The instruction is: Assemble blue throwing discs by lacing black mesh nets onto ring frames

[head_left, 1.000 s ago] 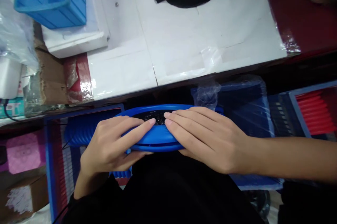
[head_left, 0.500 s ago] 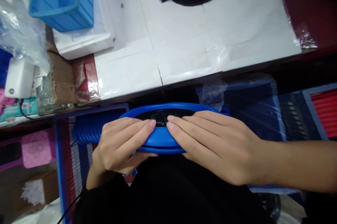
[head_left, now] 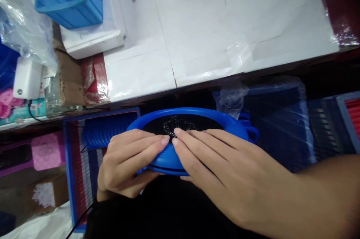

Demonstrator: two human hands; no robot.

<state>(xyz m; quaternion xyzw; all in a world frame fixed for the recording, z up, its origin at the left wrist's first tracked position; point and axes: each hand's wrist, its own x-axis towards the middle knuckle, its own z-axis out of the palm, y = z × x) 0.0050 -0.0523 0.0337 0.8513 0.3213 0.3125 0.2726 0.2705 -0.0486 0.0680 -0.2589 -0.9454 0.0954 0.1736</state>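
Left hand (head_left: 126, 162), fingers bent close together, clasps the near rim of a blue round frame (head_left: 180, 121) between black clothing (head_left: 157, 209) and the table (head_left: 197, 40); right hand (head_left: 225, 175), fingers straighter and together, pinches the same rim.

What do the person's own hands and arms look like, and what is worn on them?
The left hand and right hand are bare, without visible gloves or rings. The right forearm shows no sleeve or watch. Black clothing covers the body; whether it sleeves the left arm is unclear.
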